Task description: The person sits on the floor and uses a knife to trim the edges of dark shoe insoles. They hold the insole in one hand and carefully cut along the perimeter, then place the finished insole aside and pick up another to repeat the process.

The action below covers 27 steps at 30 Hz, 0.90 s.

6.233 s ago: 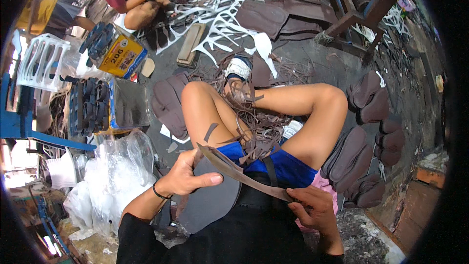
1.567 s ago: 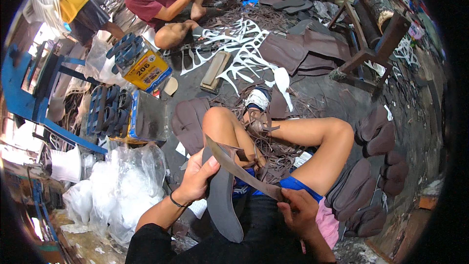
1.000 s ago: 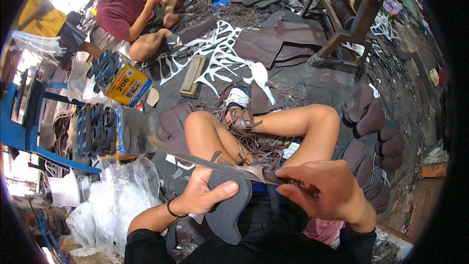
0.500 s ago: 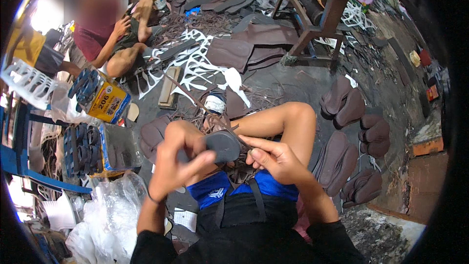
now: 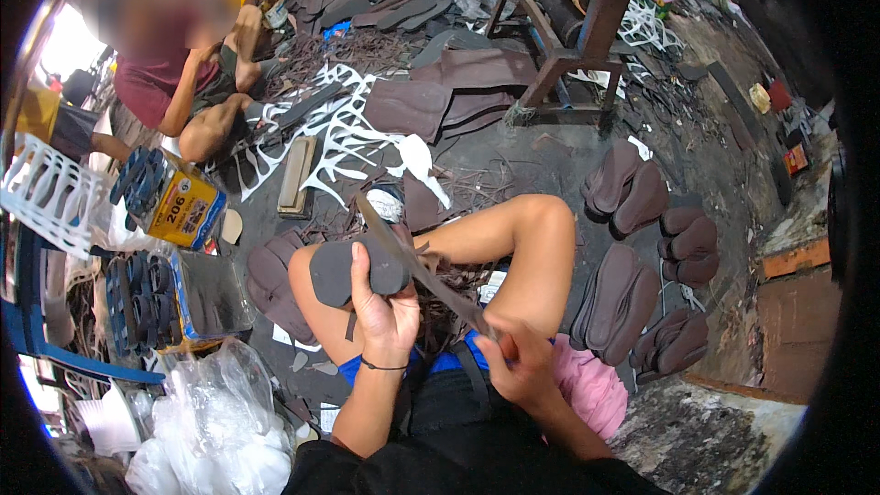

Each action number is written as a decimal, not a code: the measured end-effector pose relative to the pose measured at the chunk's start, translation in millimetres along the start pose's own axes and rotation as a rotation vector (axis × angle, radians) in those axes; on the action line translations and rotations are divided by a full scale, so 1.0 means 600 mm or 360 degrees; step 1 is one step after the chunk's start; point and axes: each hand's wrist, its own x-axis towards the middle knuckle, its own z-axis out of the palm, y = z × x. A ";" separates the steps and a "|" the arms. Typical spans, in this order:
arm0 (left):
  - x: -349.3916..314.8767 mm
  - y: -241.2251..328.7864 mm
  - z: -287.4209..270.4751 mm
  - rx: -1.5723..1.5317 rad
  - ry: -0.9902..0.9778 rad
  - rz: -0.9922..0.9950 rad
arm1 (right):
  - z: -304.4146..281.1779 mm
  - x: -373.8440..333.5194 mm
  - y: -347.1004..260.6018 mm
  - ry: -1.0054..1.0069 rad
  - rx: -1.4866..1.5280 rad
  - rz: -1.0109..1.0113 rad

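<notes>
In my left hand [image 5: 390, 323] is a dark grey shoe sole [image 5: 332, 275], gripped with the thumb lying along its face. It is held over my bent left knee. My right hand [image 5: 521, 357] closes around the lower end of a long knife [image 5: 426, 277], whose thin brownish blade slants up and to the left, past the sole's right edge. The handle is hidden in my fingers, and that hand is slightly blurred. Brown trimmings [image 5: 449, 304] lie heaped between my legs, below both hands.
Stacked brown soles [image 5: 616, 302] lie to my right beside a pink cloth [image 5: 587, 387]. On the left are clear plastic bags [image 5: 215, 412] and a yellow box [image 5: 188, 211] with blue straps. Ahead stand a metal frame [image 5: 573, 69] and white cut-out sheeting [image 5: 344, 142]. Another person sits far left.
My left hand has turned the sole, moved it left, and now grips it with an upright thumb. My right hand has moved down and right with the knife, whose blade now shows broader.
</notes>
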 end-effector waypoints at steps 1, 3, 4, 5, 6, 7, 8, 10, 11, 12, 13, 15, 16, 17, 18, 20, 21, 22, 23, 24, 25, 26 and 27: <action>0.000 0.002 -0.009 0.0026 -0.0005 -0.0054 | -0.018 -0.026 0.000 -0.0033 -0.0008 0.0065; -0.015 -0.005 -0.030 0.0040 0.0035 -0.0111 | -0.038 -0.046 -0.008 -0.0090 -0.0054 0.0135; -0.026 -0.010 -0.031 0.0041 0.0058 -0.0105 | -0.043 -0.047 -0.012 -0.0096 -0.0078 0.0124; -0.036 -0.013 -0.035 0.0042 0.0081 -0.0097 | -0.047 -0.047 -0.016 -0.0103 -0.0101 0.0111; -0.045 -0.016 -0.044 0.0060 0.0060 -0.0117 | -0.052 -0.046 -0.023 -0.0132 -0.0107 0.0125; -0.055 -0.018 -0.056 0.0078 0.0039 -0.0135 | -0.056 -0.044 -0.031 -0.0162 -0.0112 0.0138; -0.065 -0.020 -0.065 0.0095 0.0019 -0.0151 | -0.060 -0.042 -0.039 -0.0194 -0.0116 0.0150; -0.082 -0.023 -0.076 0.0242 0.0083 -0.0155 | -0.072 -0.035 -0.054 -0.0294 -0.0103 0.0213; -0.088 -0.020 -0.090 0.0295 0.0050 -0.0170 | -0.077 -0.032 -0.060 -0.0345 -0.0095 0.0244; -0.095 -0.018 -0.107 0.0348 0.0021 -0.0188 | -0.083 -0.030 -0.068 -0.0411 -0.0081 0.0295; -0.100 -0.016 -0.122 0.0388 0.0016 -0.0192 | -0.090 -0.028 -0.075 -0.0478 -0.0066 0.0346; -0.115 -0.014 -0.142 0.0456 0.0044 -0.0224 | -0.091 -0.030 -0.079 -0.0559 -0.0006 0.0425; -0.122 -0.013 -0.148 0.0490 0.0053 -0.0240 | -0.088 -0.033 -0.080 -0.0574 0.0038 0.0454; -0.130 -0.013 -0.154 0.0532 0.0064 -0.0255 | -0.084 -0.036 -0.081 -0.0587 0.0081 0.0482; -0.135 -0.011 -0.159 0.0579 0.0077 -0.0255 | -0.078 -0.035 -0.079 -0.0607 0.0088 0.0470; -0.146 -0.008 -0.169 0.0592 0.0104 -0.0254 | -0.066 -0.034 -0.077 -0.0645 0.0099 0.0444; -0.149 -0.007 -0.173 0.0557 0.0106 -0.0256 | -0.060 -0.033 -0.077 -0.0672 0.0108 0.0475; -0.151 -0.007 -0.178 0.0521 0.0109 -0.0257 | -0.055 -0.033 -0.078 -0.0701 0.0117 0.0506; -0.154 -0.008 -0.184 0.0531 0.0132 -0.0262 | -0.050 -0.031 -0.080 -0.0730 0.0127 0.0536; -0.155 -0.007 -0.188 0.0543 0.0156 -0.0265 | -0.045 -0.027 -0.082 -0.0737 0.0103 0.0508; -0.156 -0.007 -0.190 0.0555 0.0181 -0.0267 | -0.040 -0.021 -0.084 -0.0743 0.0079 0.0480; -0.158 -0.006 -0.191 0.0573 0.0161 -0.0256 | -0.037 -0.018 -0.085 -0.0750 0.0056 0.0452; -0.163 -0.005 -0.186 0.0588 0.0143 -0.0244 | -0.038 -0.023 -0.086 -0.0751 0.0048 0.0449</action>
